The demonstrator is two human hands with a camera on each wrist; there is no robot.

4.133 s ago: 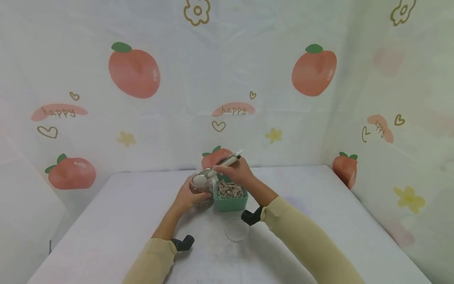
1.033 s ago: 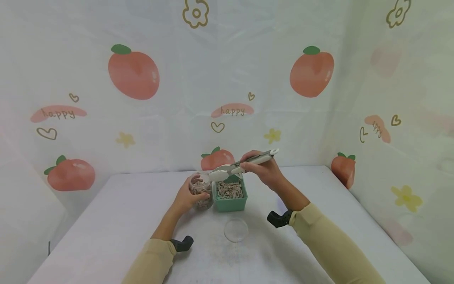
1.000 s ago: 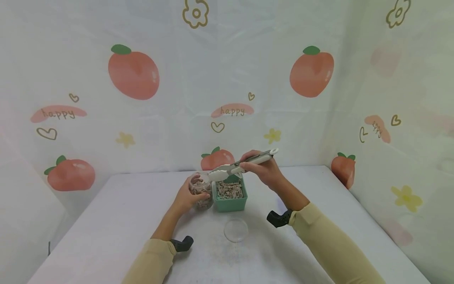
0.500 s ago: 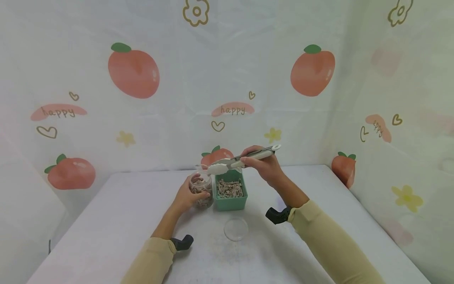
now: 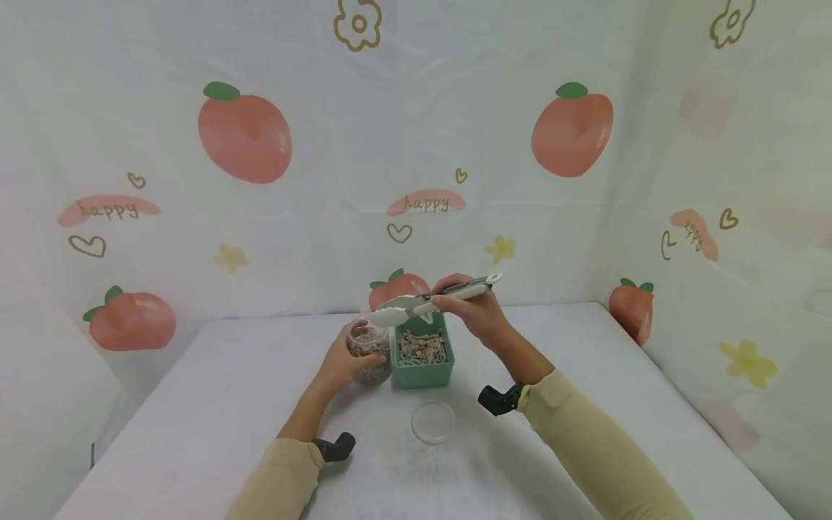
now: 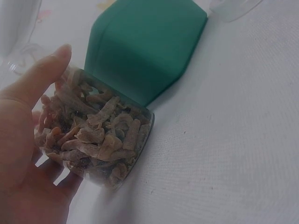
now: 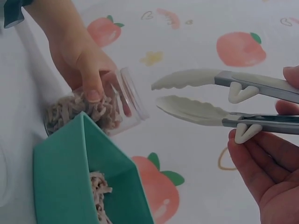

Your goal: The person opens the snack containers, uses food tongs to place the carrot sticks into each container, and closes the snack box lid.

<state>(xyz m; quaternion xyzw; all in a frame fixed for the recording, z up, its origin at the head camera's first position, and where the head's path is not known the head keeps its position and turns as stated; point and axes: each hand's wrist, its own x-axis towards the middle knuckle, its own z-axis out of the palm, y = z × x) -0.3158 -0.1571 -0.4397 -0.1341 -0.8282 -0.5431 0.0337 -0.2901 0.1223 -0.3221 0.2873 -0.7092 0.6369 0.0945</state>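
My left hand (image 5: 341,362) grips a clear jar (image 6: 100,133), its fingers round one side and the thumb on the other. Inside are many brownish-grey dried strips. The jar's mouth (image 7: 133,95) is uncovered. My right hand (image 5: 469,309) holds a pair of tongs (image 5: 425,301) with pale scalloped heads and grey metal arms. In the right wrist view the tongs' heads (image 7: 187,109) stand slightly apart with nothing between them, pointing toward the jar's mouth. Right beside the jar stands a green rectangular box (image 5: 424,375), partly filled with similar strips (image 5: 421,348).
A clear round lid (image 5: 433,422) lies on the white-covered table (image 5: 520,462), in front of the green box. Behind the table hangs a white backdrop (image 5: 312,238) printed with peaches. Black wrist mounts (image 5: 500,399) sit at both sleeves.
From inside the jar's mouth, the tongs came out and right, over the green box. In the last half second they moved back left and slightly down toward the jar. The left hand stays put.
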